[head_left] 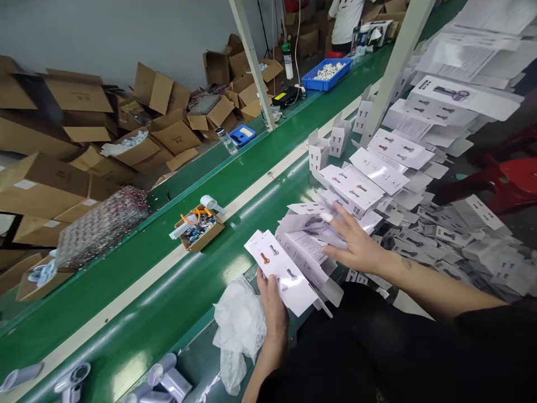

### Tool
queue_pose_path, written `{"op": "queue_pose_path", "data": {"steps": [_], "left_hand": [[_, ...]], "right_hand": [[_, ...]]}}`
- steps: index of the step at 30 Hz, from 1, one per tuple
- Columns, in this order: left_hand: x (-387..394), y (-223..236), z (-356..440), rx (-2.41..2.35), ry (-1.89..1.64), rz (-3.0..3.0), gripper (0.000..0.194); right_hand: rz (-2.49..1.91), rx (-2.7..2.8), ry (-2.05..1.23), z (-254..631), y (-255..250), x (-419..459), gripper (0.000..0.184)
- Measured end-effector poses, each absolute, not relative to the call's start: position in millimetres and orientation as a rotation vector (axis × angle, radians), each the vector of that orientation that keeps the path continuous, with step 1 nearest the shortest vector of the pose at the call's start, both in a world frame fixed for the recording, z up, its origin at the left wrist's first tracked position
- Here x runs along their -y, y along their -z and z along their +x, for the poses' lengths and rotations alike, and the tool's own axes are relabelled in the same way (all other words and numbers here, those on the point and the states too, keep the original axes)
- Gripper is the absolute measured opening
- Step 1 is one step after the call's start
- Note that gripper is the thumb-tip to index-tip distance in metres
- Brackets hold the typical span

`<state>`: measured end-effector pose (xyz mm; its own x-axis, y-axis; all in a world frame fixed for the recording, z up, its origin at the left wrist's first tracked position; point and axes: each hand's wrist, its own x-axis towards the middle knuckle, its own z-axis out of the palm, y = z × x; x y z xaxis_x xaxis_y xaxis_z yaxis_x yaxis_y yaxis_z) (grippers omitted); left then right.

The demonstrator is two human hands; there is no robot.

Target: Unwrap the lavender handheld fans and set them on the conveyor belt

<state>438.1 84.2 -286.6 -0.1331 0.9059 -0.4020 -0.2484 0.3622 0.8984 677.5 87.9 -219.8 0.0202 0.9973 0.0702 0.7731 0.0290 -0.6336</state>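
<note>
While the left hand (273, 302) pinched a printed white carton (283, 268) beside the green conveyor (239, 249), the right hand (352, 240) held its fingers spread near other cartons (356, 187). Crumpled plastic wrap (241, 316) lay by the left wrist.

Head camera: worn on the person's head, it looks forward and down.
Left hand (274, 305), right hand (356, 243): near to it, below the centre.
Green belt (251, 210): seen from above, slanting.
Grey wall (126, 33): farther away.
</note>
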Motion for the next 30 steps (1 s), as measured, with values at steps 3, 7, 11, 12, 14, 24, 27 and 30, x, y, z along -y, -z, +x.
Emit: {"op": "queue_pose_path", "data": {"steps": [3, 7, 11, 12, 14, 24, 27, 30], "left_hand": [[-86.5, 282.6, 439.2, -1.387, -1.083, 0.894, 0.067], [-98.9, 281.9, 446.9, -1.457, -1.069, 0.921, 0.072], [-112.7, 282.4, 445.5, -1.337, -1.122, 0.819, 0.075], [-115.0, 282.7, 442.6, -1.303, -1.122, 0.802, 0.074], [-117.5, 284.0, 435.6, -1.270, -1.112, 0.760, 0.071], [-95.2, 282.6, 430.9, -1.375, -1.204, 0.828, 0.064], [-100.6, 285.0, 442.5, -1.411, -1.200, 1.027, 0.067], [-118.6, 289.4, 453.7, -1.485, -1.167, 1.185, 0.078]], "right_hand": [[-1.659, 2.147, -0.533, 662.5, 220.2, -114.6, 0.071], [-1.658, 2.219, -0.532, 667.5, 249.5, -155.4, 0.063], [-1.676, 2.248, -0.524, 677.4, 259.3, -189.2, 0.092], [-1.662, 2.281, -0.558, 678.1, 258.0, -198.0, 0.099], [-1.620, 2.382, -0.660, 677.7, 253.5, -215.0, 0.106], [-1.762, 2.170, -0.478, 684.5, 232.5, -241.3, 0.086], [-1.730, 2.151, -0.374, 689.7, 261.9, -245.5, 0.087], [-1.852, 2.125, -0.390, 692.2, 280.6, -230.8, 0.089]]}}
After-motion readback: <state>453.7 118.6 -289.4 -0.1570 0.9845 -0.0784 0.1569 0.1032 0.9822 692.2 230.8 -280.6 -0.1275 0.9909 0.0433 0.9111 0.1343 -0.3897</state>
